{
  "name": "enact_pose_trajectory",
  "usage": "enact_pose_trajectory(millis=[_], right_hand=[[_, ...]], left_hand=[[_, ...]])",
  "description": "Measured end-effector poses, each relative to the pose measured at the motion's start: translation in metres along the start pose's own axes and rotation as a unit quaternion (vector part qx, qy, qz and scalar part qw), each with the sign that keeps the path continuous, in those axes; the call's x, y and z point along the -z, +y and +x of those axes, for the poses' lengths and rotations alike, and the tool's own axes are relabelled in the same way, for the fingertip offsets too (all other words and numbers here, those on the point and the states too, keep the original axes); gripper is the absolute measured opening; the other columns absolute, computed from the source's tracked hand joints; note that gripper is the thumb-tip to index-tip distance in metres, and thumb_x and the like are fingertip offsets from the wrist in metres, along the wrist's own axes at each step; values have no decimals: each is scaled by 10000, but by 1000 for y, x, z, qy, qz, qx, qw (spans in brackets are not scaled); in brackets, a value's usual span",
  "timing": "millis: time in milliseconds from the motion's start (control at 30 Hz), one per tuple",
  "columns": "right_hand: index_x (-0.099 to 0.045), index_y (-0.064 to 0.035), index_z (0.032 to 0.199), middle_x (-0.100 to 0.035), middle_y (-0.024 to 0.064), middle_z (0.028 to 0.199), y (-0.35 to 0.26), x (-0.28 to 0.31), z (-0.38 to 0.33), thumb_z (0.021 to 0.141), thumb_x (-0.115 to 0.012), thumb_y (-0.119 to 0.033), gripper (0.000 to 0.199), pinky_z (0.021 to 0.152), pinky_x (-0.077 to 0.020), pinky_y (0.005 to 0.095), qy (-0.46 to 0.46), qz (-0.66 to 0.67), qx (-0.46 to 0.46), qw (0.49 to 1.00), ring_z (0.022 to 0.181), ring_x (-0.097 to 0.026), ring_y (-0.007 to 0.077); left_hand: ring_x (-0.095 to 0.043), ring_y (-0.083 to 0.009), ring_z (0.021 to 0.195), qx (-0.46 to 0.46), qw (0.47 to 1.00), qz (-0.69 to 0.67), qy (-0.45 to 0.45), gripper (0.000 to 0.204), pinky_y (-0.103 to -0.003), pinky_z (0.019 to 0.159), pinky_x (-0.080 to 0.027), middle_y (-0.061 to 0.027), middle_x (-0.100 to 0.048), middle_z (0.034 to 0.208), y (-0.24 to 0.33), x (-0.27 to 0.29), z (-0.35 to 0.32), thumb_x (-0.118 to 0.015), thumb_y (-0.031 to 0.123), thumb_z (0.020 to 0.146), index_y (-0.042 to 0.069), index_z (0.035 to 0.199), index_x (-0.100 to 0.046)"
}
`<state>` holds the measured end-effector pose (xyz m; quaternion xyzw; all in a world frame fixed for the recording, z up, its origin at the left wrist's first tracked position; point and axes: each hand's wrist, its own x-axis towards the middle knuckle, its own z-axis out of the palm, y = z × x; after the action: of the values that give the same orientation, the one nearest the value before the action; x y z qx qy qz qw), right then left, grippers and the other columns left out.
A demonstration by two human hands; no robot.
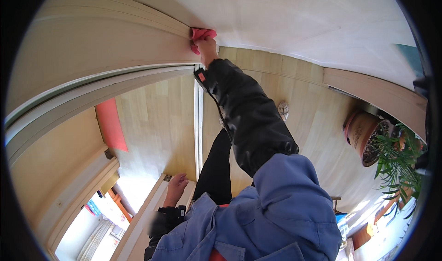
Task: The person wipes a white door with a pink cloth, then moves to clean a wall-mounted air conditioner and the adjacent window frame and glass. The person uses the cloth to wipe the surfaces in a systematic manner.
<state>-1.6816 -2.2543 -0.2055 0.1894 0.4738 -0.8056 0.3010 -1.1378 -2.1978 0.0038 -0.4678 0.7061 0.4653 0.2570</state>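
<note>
My right arm, in a black sleeve, reaches up and away. At its end my right hand (pixel 207 47) is closed round a pinkish-red cloth (pixel 204 33) and presses it to the outer edge of the cream door frame (pixel 138 28), where the frame meets the white wall. Low on the left, my left hand (pixel 176 187) hangs beside my body, close to the edge of a door (pixel 159 201). Its fingers are loosely bent, with nothing seen in them.
A pale wood floor (pixel 304 118) runs under me, crossed by a light threshold strip (pixel 198 127). To the right a potted plant (pixel 368 137) stands by a low pinkish board (pixel 377 95). A red mat (pixel 111 125) lies beyond the doorway. Bright rooms show at the lower left.
</note>
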Motion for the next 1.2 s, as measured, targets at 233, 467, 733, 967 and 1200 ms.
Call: enact_pose_trajectory(millis=[233,467,733,967,1200], right_hand=[[-646,-42,1205,-672,144,1123,-131,-82,-162,811,-713,-63,400,890,-539,380,-112,-108,187,970,1035,-661,292],[-659,-61,1199,-629,148,1193,-244,-135,-273,817,-727,-117,392,941,-511,395,-162,-179,561,792,1089,-618,347],[-683,13,1123,-627,47,1164,-173,-84,-302,900,-576,79,256,718,-533,281,-148,-54,33,987,894,-642,137],[-714,-27,1076,-622,193,1276,-339,-217,-387,793,-735,-58,285,903,-526,429,-164,-337,826,422,1109,-610,383],[-715,1,1029,-607,188,1304,-322,-224,-396,794,-670,-116,266,845,-501,435,-188,-464,838,215,1151,-580,356]], left_hand=[[-697,-165,975,-73,996,28,-37,329,-301,878,-553,-95,-737,1031,65,32,12,-696,110,946,-4,1249,-634],[-718,-192,914,-167,982,87,18,315,-320,831,-574,-103,-749,994,114,59,11,-698,131,939,23,1230,-642],[-729,-221,904,-218,973,56,52,320,-339,818,-574,-122,-751,973,109,63,-6,-697,195,937,24,1204,-659],[-743,-286,910,-240,960,10,142,321,-377,822,-585,-159,-751,984,105,72,-21,-700,216,914,38,1179,-666],[-744,-283,888,-215,958,-80,175,332,-384,805,-584,-149,-746,942,73,52,-41,-696,234,905,33,1168,-670]])
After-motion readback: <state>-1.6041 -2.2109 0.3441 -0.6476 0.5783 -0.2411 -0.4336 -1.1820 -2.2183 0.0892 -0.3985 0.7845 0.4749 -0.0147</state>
